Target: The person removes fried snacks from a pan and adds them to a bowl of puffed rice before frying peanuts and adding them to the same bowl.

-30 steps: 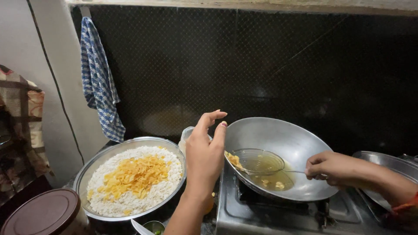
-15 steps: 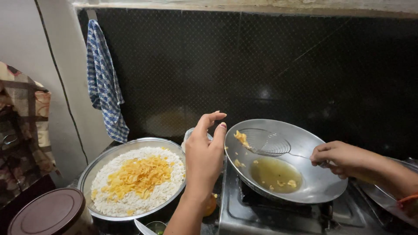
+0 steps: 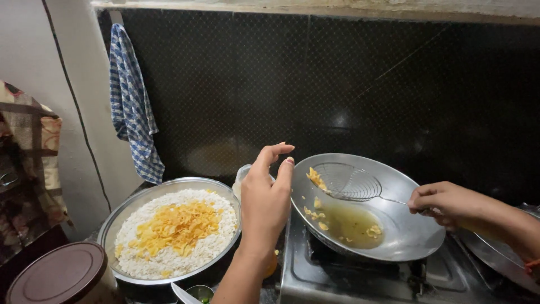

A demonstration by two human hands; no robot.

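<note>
Above the wok, the strainer has risen (seemingly draining).
</note>
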